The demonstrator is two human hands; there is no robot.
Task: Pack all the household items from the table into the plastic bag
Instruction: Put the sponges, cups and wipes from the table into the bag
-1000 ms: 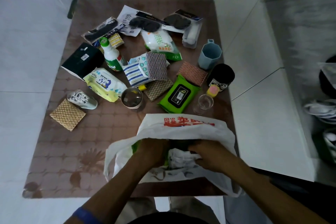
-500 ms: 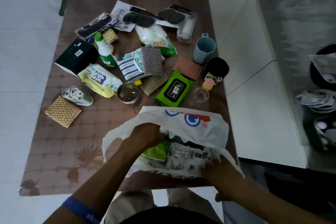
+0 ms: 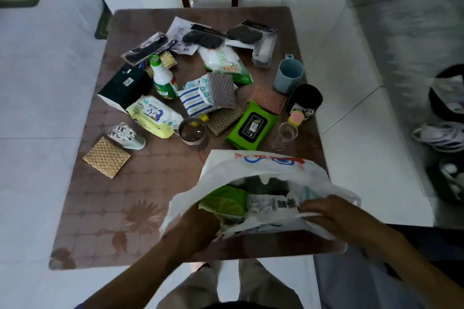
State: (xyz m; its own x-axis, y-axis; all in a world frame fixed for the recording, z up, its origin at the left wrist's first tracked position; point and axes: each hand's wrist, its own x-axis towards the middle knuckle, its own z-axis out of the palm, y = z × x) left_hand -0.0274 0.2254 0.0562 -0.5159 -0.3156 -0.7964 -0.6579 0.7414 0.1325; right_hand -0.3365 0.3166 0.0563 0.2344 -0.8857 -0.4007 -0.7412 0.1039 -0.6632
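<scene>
now both hands gripping plastic bag (image 3: 263,170) rim, left hand (image 3: 198,228), right hand (image 3: 326,213), green pack (image 3: 223,199) inside

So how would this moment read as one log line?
stage: packing | left hand: holds white plastic bag rim | right hand: holds rim | inside: green wipes pack | brown table: items remain

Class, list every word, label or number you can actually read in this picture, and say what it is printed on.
"BABY WIPES": yellow wipes pack.
Red and blue print on the plastic bag: blurred, unreadable.
Green wipes pack black label: too small.
Spray bottle label: blurred.
Label on the pack inside the bag: too small.
</scene>
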